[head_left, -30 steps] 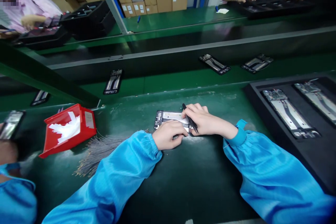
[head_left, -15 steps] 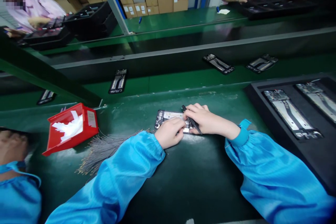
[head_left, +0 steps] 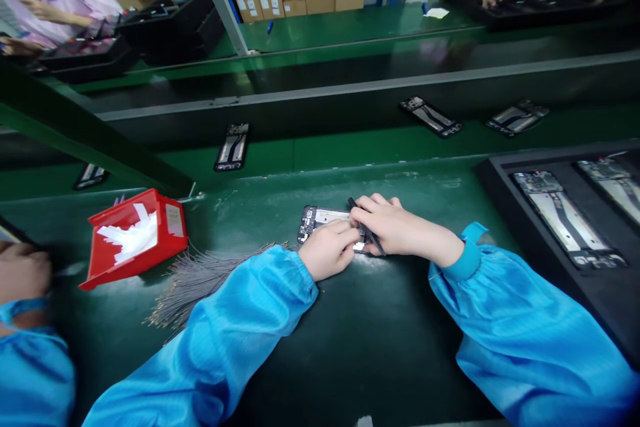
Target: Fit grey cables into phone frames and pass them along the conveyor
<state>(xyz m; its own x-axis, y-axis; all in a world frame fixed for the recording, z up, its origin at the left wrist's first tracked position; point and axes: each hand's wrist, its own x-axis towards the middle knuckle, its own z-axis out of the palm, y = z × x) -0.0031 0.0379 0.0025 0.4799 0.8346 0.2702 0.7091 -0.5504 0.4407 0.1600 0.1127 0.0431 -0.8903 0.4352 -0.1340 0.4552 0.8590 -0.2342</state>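
An open phone frame (head_left: 320, 219) with its circuit board showing lies flat on the dark green bench. My left hand (head_left: 327, 250) is curled, fingers pressed down on the frame's near edge. My right hand (head_left: 395, 227) is closed round black tweezers (head_left: 367, 230), whose tips rest on the frame's right half next to my left fingers. Both arms wear blue sleeves. The hands hide the right part of the frame.
A red bin (head_left: 133, 237) with white pieces sits at left, a bundle of thin grey wires (head_left: 200, 277) beside it. A black tray (head_left: 570, 227) of phone frames lies at right. Several frames (head_left: 233, 145) ride the green conveyor. Another worker's hand (head_left: 23, 273) at far left; people in pink opposite.
My left hand has slid right along the frame toward my right hand. The frames on the conveyor have drifted right. The neighbour's hand at far left has shifted.
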